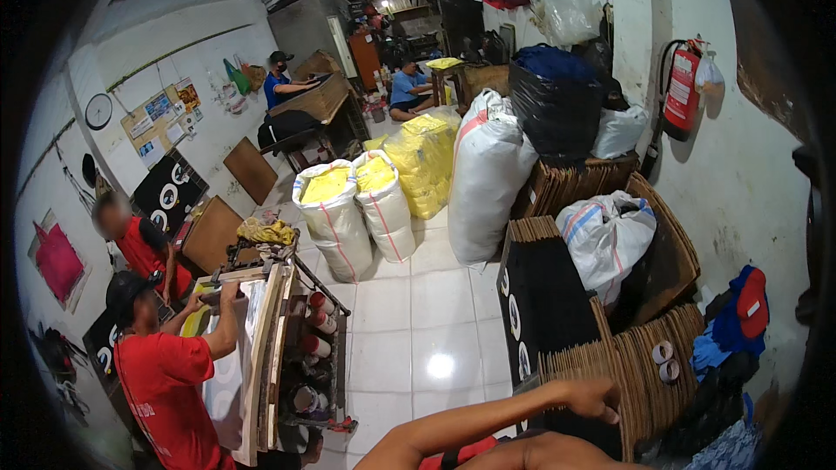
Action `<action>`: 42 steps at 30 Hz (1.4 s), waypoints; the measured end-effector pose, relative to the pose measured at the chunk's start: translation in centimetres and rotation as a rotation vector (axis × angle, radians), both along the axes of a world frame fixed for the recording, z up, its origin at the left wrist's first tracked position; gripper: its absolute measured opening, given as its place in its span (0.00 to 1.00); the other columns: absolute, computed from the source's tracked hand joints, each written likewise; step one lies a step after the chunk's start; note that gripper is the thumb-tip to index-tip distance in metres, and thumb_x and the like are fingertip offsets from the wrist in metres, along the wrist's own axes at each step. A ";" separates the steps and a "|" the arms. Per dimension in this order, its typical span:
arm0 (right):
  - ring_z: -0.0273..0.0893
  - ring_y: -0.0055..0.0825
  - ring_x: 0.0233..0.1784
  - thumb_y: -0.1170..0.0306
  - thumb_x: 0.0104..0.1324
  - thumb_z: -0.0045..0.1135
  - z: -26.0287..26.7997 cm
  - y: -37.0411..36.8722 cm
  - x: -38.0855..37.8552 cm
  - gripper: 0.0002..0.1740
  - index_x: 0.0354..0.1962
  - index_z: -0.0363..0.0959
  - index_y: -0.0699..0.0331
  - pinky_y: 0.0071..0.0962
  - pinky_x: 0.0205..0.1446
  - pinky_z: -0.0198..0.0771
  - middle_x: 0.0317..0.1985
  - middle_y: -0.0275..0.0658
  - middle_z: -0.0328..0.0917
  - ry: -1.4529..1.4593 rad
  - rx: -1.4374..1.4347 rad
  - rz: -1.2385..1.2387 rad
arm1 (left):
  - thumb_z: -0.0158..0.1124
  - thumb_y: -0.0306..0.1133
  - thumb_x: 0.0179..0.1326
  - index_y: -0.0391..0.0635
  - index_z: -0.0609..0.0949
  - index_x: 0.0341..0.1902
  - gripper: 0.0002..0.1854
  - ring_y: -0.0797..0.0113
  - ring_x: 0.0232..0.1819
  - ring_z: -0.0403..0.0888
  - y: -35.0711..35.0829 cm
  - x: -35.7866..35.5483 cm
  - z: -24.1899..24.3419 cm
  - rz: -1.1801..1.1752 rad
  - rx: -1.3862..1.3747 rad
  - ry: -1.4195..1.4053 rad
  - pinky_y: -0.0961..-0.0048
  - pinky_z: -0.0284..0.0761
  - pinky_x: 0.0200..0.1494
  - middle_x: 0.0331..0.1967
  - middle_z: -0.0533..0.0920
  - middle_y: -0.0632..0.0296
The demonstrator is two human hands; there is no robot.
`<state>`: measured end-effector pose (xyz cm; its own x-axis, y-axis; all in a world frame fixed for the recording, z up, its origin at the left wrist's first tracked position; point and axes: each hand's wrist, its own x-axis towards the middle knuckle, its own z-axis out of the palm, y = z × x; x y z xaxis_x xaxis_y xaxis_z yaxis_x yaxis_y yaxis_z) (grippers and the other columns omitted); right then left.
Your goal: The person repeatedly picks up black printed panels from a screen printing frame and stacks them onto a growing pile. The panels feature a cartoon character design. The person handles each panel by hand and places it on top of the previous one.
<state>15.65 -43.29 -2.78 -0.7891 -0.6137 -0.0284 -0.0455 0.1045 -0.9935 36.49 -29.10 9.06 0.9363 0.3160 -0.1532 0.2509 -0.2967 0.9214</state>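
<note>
My left hand is at the lower right, knuckles up and fingers curled down by the edge of an upright brown board. Whether the fingers grip that edge does not show. The hand is over a tightly packed row of upright brown boards. Just left of the row, a black fabric panel with white round prints covers a board. Two tape rolls lie on the row. My right hand is out of view; only part of that arm shows at the bottom edge.
A co-worker in red handles a framed screen at the left, beside a rack of jars. White sacks and yellow bundles stand on the tiled floor. A fire extinguisher hangs on the right wall.
</note>
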 end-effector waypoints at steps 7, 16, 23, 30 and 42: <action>0.76 0.29 0.39 0.50 0.57 0.54 0.9 -3.7 0.7 0.26 0.38 0.76 0.67 0.30 0.43 0.71 0.37 0.42 0.79 0.014 0.001 0.134 | 0.60 0.45 0.57 0.33 0.78 0.41 0.23 0.51 0.40 0.79 2.4 -3.5 -2.7 0.091 0.108 0.093 0.62 0.72 0.44 0.35 0.81 0.46; 0.76 0.33 0.43 0.56 0.63 0.49 -7.2 6.3 12.4 0.23 0.48 0.72 0.65 0.31 0.47 0.69 0.41 0.45 0.78 -0.056 0.232 -0.590 | 0.60 0.48 0.58 0.35 0.79 0.42 0.24 0.61 0.36 0.78 -2.2 -23.1 -20.6 0.905 -0.107 0.292 0.68 0.73 0.40 0.33 0.81 0.54; 0.79 0.38 0.35 0.63 0.56 0.55 -20.9 11.6 31.3 0.17 0.36 0.77 0.69 0.33 0.39 0.72 0.32 0.48 0.80 -0.737 0.520 -1.619 | 0.62 0.44 0.55 0.45 0.77 0.18 0.18 0.73 0.12 0.66 -30.9 -32.3 -42.5 2.040 -0.894 0.500 0.73 0.59 0.14 0.13 0.75 0.61; 0.73 0.27 0.19 0.75 0.56 0.53 -30.7 4.8 33.9 0.05 0.24 0.74 0.68 0.24 0.19 0.67 0.19 0.39 0.74 -1.213 -0.221 -1.685 | 0.63 0.41 0.45 0.43 0.80 0.19 0.13 0.66 0.16 0.72 -48.3 -27.4 -48.9 1.187 -0.869 1.017 0.68 0.65 0.17 0.15 0.77 0.59; 0.73 0.28 0.18 0.74 0.53 0.50 -33.8 6.3 29.6 0.08 0.18 0.74 0.67 0.29 0.21 0.67 0.19 0.40 0.76 -0.738 0.281 -1.347 | 0.65 0.38 0.51 0.38 0.80 0.25 0.13 0.70 0.19 0.74 -28.1 -30.8 -38.9 2.030 -0.788 0.121 0.71 0.68 0.21 0.19 0.79 0.60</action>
<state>45.30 -36.95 -36.62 -0.4930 0.5990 -0.6311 0.7018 -0.1550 -0.6953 5.67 -57.15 -29.81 -0.5215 0.4475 -0.7265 -0.3022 0.6994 0.6477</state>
